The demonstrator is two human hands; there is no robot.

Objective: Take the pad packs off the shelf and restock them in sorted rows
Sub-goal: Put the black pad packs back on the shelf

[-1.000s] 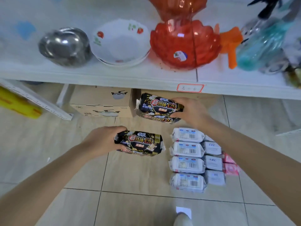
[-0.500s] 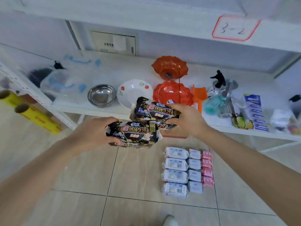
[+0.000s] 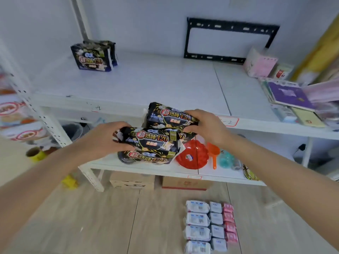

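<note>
Two black packs (image 3: pixel 152 142) printed "420" in red and gold are held stacked in the left grip (image 3: pixel 104 138), with the fingers curled round their left end. A like pair (image 3: pixel 168 116) is clasped in the right grip (image 3: pixel 207 125) and is partly covered by the first. Both pairs are held before the edge of the shelf (image 3: pixel 146 79), higher than half a second ago. The shelf tag (image 3: pixel 231 122) is half hidden by the hand — only "-2" can be read. Two matching packs (image 3: pixel 91 55) are stood at the shelf's back left, their print blurred. Barcodes are seen on the floor packs (image 3: pixel 198 220) — their wording is too small.
</note>
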